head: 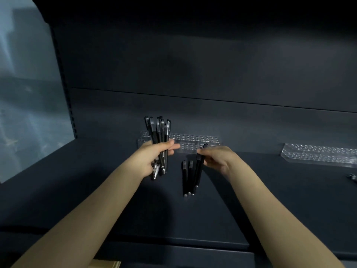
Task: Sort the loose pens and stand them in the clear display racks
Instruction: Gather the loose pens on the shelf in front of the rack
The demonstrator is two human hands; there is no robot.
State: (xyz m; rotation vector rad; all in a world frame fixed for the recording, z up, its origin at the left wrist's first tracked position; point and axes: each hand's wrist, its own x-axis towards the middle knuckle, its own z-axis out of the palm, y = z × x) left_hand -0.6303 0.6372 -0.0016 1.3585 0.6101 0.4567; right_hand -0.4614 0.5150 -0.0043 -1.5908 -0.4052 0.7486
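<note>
Centre frame: left hand [154, 156] grips a pen bundle [158, 130] upright; right hand [218, 159] pinches a single pen [200, 163] beside loose pens [187, 176] on the shelf [251, 200] (clear rack [195, 140] behind, partly blocked by both hands; second rack [318, 153] far right).

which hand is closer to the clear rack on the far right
Right. The right hand sits left of the rack, apart from it; the left hand, gripping a bundle of pens, is farther left.

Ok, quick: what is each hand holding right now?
Left hand: grips a bundle of pens.
Right hand: pinches a single black pen.
</note>
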